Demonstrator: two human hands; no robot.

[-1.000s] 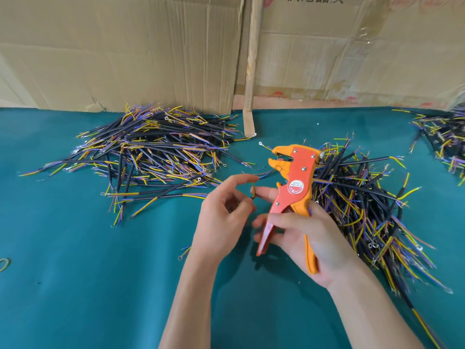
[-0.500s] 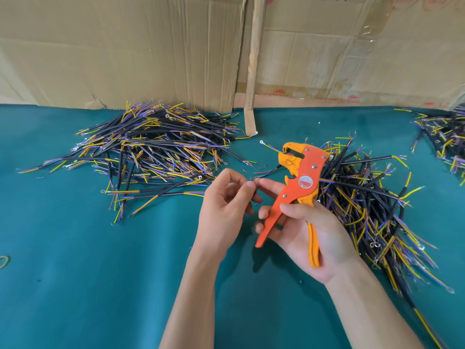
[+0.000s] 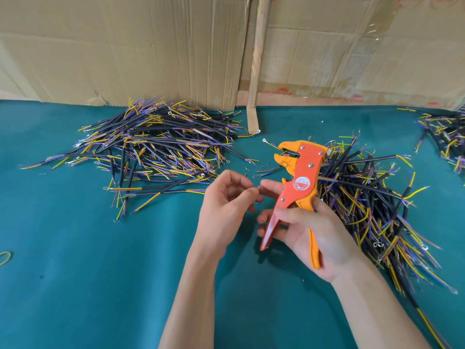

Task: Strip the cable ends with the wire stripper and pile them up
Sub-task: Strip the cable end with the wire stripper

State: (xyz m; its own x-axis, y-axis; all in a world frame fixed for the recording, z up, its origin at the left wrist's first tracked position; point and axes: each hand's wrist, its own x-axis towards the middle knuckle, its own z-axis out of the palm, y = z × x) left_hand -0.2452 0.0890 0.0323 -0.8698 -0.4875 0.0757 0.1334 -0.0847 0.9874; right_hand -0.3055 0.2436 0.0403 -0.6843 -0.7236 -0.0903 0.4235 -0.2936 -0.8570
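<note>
Since a moment ago the left hand [image 3: 227, 205] has pinched a tiny offcut beside the wire stripper [image 3: 297, 187], which the right hand [image 3: 314, 230] grips mid-bench between the cable piles [image 3: 156, 149]; flick it aside, then feed a fresh cable squarely in.

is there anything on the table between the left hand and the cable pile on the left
Nothing visible does. The left hand hovers just right of the left cable pile, with only bare teal table between. The wire stripper sits in the right hand, on the other side.
</note>
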